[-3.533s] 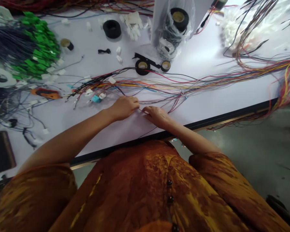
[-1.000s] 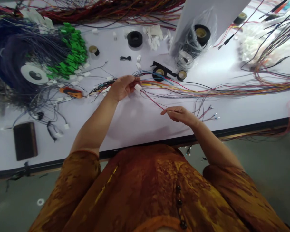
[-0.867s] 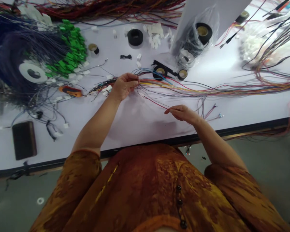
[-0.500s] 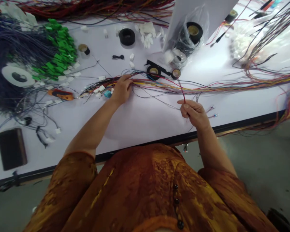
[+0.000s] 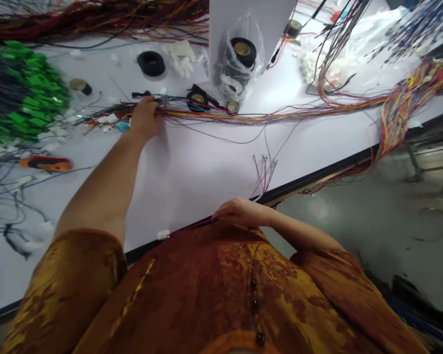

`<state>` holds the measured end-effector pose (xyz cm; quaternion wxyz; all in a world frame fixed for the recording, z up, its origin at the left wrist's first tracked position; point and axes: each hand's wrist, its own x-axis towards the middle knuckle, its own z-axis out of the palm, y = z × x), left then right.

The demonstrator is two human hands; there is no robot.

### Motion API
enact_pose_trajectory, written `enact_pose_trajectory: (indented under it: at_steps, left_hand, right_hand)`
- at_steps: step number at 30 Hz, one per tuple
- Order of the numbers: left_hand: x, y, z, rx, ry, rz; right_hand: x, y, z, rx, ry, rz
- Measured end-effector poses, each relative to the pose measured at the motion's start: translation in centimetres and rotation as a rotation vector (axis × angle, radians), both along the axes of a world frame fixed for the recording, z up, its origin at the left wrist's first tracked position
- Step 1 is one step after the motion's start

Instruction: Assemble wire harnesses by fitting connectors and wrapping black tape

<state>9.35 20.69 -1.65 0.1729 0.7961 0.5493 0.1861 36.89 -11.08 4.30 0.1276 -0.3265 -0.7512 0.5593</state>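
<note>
My left hand [image 5: 146,117] is closed round the long wire bundle [image 5: 243,118] near its left end, beside white and blue connectors [image 5: 122,126]. The bundle runs right across the white table in red, yellow and dark strands. Down at the table's front edge, close to my shirt, my right hand [image 5: 236,211] has its fingers together on thin red wires [image 5: 194,226]. These wires lead left to a white connector [image 5: 163,234] at the edge. Several loose wire ends [image 5: 265,169] lie just above my right hand.
Black tape rolls [image 5: 151,64] and a plastic bag with tape [image 5: 243,54] stand behind the bundle. Green connectors [image 5: 37,93] and an orange-handled tool [image 5: 46,163] are at left. Coloured wires [image 5: 398,108] hang over the edge at right.
My right hand has come down and left from above the table to its front edge, with red wires. The view has shifted right; my left hand stays on the bundle.
</note>
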Motion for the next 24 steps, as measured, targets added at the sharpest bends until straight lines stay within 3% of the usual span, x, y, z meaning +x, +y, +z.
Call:
enact_pose_trajectory:
  at_steps: [2, 4, 6, 8, 10, 13, 16, 19, 22, 24]
  left_hand:
    - [0.5, -3.0, 2.8, 0.105, -0.063, 0.025]
    - [0.8, -7.7, 5.4, 0.179, -0.120, -0.057]
    - [0.7, -13.2, 6.9, -0.038, -0.128, -0.302]
    - [0.0, -18.0, 6.6, -0.258, -0.021, -0.510]
    - [-1.2, -21.1, 5.0, -0.265, 0.115, -0.534]
    - [-3.4, -22.4, 2.0, -0.184, 0.236, -0.420]
    - [-4.9, -21.9, 0.4, -0.118, 0.237, -0.346]
    - [-5.2, -21.5, 0.0, -0.083, 0.173, -0.334]
    - [-5.1, -21.6, -0.1, -0.061, 0.111, -0.314]
    - [-5.2, -21.9, 0.0, -0.065, 0.092, -0.298]
  right_hand:
    - [0.1, 0.3, -0.7, 0.017, -0.031, -0.043]
    - [0.1, 1.5, -1.7, 0.070, -0.072, -0.127]
    - [-0.1, 3.2, -2.5, 0.148, -0.151, -0.204]
    - [0.0, 4.7, -2.6, 0.236, -0.251, -0.273]
    - [0.8, 5.3, -1.7, 0.351, -0.305, -0.353]
    - [3.2, 4.0, 0.4, 0.486, -0.342, -0.372]
    - [5.0, 0.9, 1.2, 0.473, -0.542, -0.091]
    - [4.5, -2.0, -0.2, 0.496, -0.724, 0.112]
    - [3.1, -3.0, -2.1, 0.564, -0.757, 0.182]
    - [2.7, -2.8, -2.3, 0.552, -0.778, 0.197]
